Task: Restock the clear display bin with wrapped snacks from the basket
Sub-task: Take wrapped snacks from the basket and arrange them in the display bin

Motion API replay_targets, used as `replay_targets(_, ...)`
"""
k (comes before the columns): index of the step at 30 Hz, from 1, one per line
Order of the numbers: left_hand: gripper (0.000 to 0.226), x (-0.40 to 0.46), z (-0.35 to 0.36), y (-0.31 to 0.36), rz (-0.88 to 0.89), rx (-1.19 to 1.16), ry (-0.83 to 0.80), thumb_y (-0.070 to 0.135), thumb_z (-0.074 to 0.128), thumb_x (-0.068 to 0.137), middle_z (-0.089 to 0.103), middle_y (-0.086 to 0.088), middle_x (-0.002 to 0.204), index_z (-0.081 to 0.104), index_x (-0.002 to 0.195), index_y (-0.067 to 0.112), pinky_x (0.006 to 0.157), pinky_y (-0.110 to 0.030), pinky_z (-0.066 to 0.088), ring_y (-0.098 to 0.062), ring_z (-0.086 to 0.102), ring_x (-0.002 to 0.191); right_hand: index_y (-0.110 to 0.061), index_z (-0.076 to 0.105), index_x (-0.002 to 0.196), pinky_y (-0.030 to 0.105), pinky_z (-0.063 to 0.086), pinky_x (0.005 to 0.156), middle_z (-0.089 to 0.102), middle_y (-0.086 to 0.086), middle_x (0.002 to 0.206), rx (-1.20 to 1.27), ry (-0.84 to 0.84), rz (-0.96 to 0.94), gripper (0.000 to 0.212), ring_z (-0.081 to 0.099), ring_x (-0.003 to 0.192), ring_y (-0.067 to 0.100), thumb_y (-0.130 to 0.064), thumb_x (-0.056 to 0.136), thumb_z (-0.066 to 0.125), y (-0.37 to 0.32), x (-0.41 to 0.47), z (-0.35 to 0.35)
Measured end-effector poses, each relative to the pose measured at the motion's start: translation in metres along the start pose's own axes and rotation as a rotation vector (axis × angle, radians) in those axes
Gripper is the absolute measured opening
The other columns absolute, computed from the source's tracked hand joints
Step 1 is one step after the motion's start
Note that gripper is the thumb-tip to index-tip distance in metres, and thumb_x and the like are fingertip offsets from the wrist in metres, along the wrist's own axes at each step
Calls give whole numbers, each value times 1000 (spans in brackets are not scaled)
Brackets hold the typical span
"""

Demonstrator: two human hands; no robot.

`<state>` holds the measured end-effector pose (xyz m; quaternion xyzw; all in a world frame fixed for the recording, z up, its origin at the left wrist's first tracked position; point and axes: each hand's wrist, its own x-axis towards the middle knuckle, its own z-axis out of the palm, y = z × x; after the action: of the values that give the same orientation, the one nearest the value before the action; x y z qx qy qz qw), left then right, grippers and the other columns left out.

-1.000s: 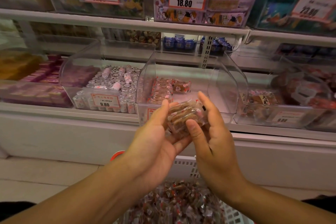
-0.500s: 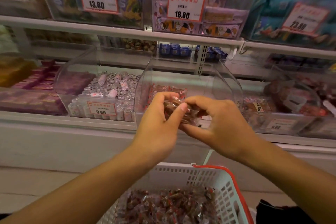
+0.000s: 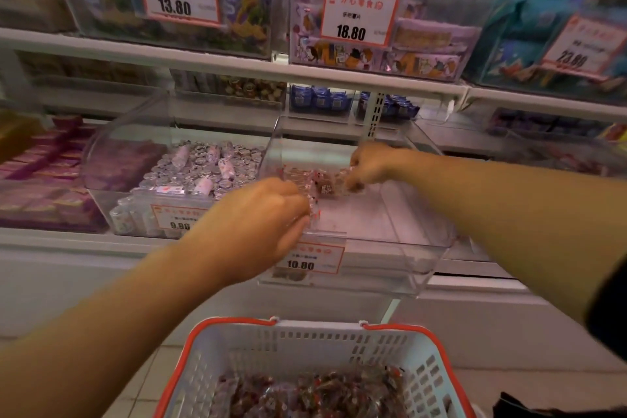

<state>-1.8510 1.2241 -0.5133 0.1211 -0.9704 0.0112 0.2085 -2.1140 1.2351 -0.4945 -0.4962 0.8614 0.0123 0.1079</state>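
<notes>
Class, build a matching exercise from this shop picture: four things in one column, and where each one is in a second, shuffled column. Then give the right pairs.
Things:
1. basket
2. right hand
3. 18.80 price tag
4. silver-wrapped sweets

Places:
A. in the bin left of the clear display bin
B. on the floor below the shelf, holding wrapped snacks
C. on a bin on the upper shelf
D. inside the clear display bin, at the snacks there

Pairs: 1-B, 2-D, 3-C, 4-A
</notes>
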Motion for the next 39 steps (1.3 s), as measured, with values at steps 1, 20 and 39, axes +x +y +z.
replay_targets(1, 30, -1, 2, 0, 9, -14, -29, 36, 37, 93, 62, 6, 87, 64, 90, 22, 71, -28, 46, -16, 59, 82, -5, 70, 106, 33, 57, 74, 67, 10, 106, -4, -35, 27, 35, 63, 88, 23, -25, 78, 78, -3, 9, 10)
replay_targets(20, 35, -2, 12, -4, 10, -75, -16, 40, 26, 95, 60, 6, 86, 58, 95, 25, 72, -38, 50, -17, 56, 81, -7, 54, 91, 31, 44, 72, 58, 11, 100, 544, 11, 237, 17, 54, 87, 23, 10, 88, 51, -19, 37, 68)
replay_targets(39, 27, -49, 54, 57, 31, -86, -361, 37, 56, 75, 58, -2, 57, 57, 59, 16, 54, -30, 45, -21, 49, 56, -19, 70, 92, 28, 43, 58, 62, -6, 68, 480, 998, -461, 10, 57, 61, 13, -20, 92, 60, -18, -186, 169)
